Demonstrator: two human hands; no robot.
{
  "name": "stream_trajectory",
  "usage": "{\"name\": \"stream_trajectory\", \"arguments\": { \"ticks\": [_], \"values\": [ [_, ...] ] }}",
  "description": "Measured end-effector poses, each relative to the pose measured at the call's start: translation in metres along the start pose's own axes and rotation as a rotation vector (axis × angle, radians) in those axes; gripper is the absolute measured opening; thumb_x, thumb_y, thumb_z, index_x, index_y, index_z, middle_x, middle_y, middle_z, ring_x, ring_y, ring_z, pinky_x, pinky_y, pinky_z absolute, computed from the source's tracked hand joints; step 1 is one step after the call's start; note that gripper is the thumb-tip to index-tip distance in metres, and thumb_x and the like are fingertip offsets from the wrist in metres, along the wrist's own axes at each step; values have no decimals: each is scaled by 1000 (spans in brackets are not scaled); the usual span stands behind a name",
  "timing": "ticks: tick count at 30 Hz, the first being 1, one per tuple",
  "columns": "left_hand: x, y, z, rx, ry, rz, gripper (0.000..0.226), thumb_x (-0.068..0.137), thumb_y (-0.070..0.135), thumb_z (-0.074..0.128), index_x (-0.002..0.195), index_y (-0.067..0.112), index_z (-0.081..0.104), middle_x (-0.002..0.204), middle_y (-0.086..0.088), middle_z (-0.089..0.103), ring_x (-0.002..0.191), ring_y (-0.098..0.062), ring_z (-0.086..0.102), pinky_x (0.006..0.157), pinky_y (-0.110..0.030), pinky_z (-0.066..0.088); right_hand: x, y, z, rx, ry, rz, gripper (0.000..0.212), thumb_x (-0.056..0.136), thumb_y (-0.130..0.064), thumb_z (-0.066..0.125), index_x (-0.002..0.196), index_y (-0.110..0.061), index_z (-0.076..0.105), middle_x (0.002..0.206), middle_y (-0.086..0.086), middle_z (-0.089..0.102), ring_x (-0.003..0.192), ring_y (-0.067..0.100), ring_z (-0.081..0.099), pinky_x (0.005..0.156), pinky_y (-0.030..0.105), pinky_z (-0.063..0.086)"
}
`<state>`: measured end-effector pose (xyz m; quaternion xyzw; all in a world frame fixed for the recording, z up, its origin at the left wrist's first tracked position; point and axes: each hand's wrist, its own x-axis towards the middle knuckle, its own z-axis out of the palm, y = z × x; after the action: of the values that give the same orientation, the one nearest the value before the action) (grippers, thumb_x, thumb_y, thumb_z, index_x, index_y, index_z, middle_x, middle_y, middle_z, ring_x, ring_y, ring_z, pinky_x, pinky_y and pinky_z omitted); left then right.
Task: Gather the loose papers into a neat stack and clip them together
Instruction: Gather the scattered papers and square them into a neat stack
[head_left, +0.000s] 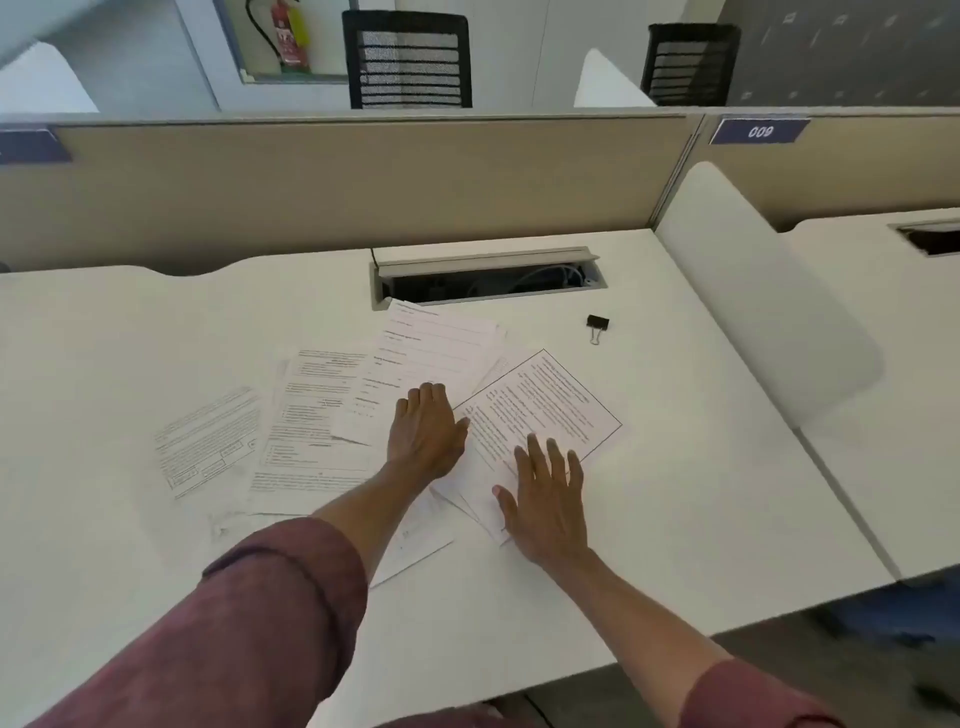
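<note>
Several printed papers lie fanned out and overlapping across the middle of the white desk. My left hand rests flat on the middle of the spread, fingers together. My right hand lies flat with fingers apart on the lower corner of a tilted sheet with a printed border at the right of the spread. Neither hand grips anything. A black binder clip lies alone on the desk, beyond and to the right of the papers.
An open cable tray is set into the desk just behind the papers. A beige partition closes off the back. A white rounded divider stands at the right. The desk's front edge runs diagonally at lower right.
</note>
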<state>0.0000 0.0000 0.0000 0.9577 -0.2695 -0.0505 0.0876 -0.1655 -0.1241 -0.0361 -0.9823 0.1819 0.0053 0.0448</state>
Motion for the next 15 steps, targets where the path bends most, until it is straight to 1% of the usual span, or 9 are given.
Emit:
{"name": "stream_trajectory", "arguments": {
  "ticks": [3, 5, 7, 9, 12, 15],
  "values": [
    [4, 8, 10, -1, -23, -40, 61, 104, 55, 51, 137, 4, 49, 136, -16, 57, 125, -34, 55, 108, -45, 43, -18, -6, 10, 40, -27, 5, 62, 99, -51, 40, 143, -13, 61, 160, 17, 52, 147, 44, 48, 119, 61, 24],
    [6, 14, 12, -2, -20, -55, 64, 103, 58, 52, 137, 4, 49, 136, -15, 57, 125, -33, 54, 107, -45, 43, -30, -9, 20, 58, -45, -15, 61, 101, -50, 39, 147, -15, 58, 164, 15, 47, 151, 42, 44, 121, 61, 29],
    [10, 17, 13, -7, -4, -80, 66, 102, 60, 54, 136, 4, 49, 136, -15, 58, 124, -33, 54, 107, -45, 43, -34, -5, 25, 89, -41, -32, 61, 104, -49, 40, 153, -15, 53, 168, 14, 40, 156, 41, 35, 123, 60, 36],
    [16, 16, 11, -30, -5, -125, 71, 99, 63, 58, 136, 3, 50, 134, -15, 58, 123, -33, 55, 107, -44, 43, -37, -1, 29, 120, -31, -60, 61, 106, -48, 40, 158, -16, 46, 173, 11, 30, 162, 37, 22, 126, 55, 33],
    [25, 14, 4, -135, -4, -234, 76, 91, 64, 70, 134, 3, 52, 132, -15, 63, 124, -34, 57, 108, -44, 43, -40, 5, 31, 175, -49, -103, 61, 108, -49, 36, 162, -19, 38, 177, 4, 18, 165, 29, 6, 131, 48, 24],
    [33, 11, -7, -262, -71, -369, 70, 89, 57, 78, 131, 5, 58, 129, -15, 69, 126, -36, 59, 107, -46, 46, -40, 12, 32, 228, -13, -150, 59, 108, -45, 41, 162, -21, 38, 178, 0, 17, 166, 24, 3, 132, 47, 23]
  ]
}}
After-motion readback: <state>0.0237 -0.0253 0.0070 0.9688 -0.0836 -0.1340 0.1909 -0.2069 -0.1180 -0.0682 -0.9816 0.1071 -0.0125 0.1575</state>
